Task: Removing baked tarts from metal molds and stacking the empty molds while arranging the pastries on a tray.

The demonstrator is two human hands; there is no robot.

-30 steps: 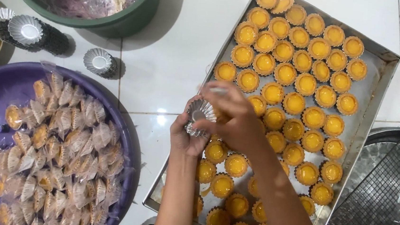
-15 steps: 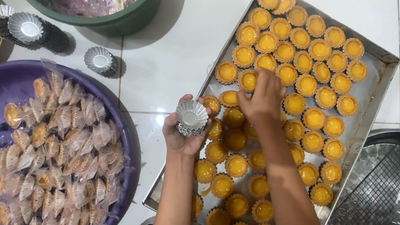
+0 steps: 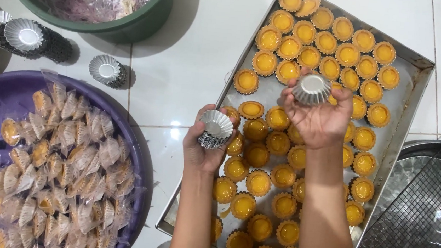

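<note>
over the white tiled floor [image 3: 199, 59], a stack of fluted silver moulds [image 3: 215, 130] is gripped by the left hand [image 3: 204, 143]; an upturned tart mould [image 3: 311, 89] is clasped in the right hand [image 3: 318, 118] above the metal tray [image 3: 397, 148], as if for tipping out.

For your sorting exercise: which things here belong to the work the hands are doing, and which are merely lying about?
In use:
left hand holding a stack of empty moulds
right hand holding a tart in its mould, upside down
baking tray of tarts

Lying about:
green tub
purple basin of wrapped tarts
wire rack

tarts [image 3: 287, 71] in tray [image 3: 419, 66], basin [image 3: 140, 149] left
</note>
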